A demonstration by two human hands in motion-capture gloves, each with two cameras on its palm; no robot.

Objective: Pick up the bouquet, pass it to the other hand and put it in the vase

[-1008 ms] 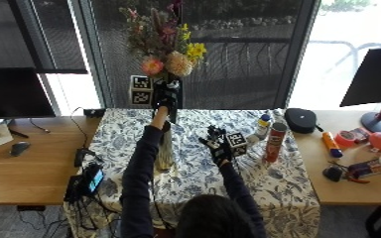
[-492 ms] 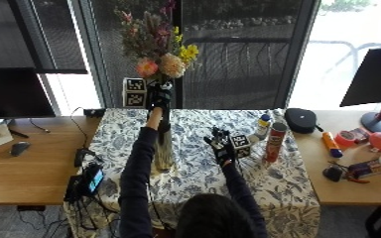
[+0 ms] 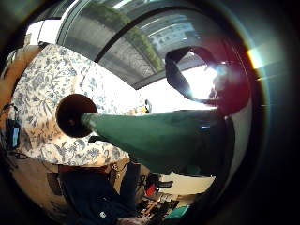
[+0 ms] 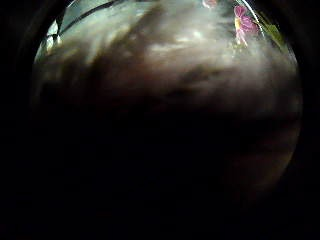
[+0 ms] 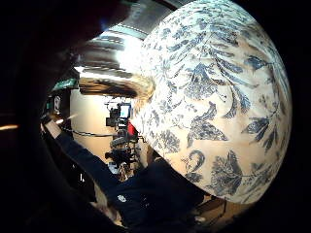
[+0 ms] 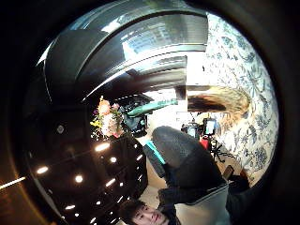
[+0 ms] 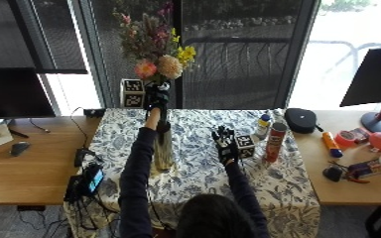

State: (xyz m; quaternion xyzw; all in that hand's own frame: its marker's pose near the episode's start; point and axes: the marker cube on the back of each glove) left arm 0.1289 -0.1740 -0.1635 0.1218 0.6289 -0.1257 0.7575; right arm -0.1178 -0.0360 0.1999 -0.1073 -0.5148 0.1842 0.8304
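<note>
Holding bouquet above vase: left hand; stems hidden.

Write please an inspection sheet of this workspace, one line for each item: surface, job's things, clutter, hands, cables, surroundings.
Surface: table covered by a blue and white floral cloth, with wooden desks at both sides.
Job's things: bouquet held high above the table; vase upright on the cloth, no flowers in it yet.
Clutter: red can and small bottle on the cloth; black pouch and small coloured items on the desk at the person's right.
Hands: left hand grips the bouquet stems; right hand is open over the cloth and holds nothing.
Cables: black cables hang at the table's left edge beside a small device.
Surroundings: windows behind; monitor at right.
</note>
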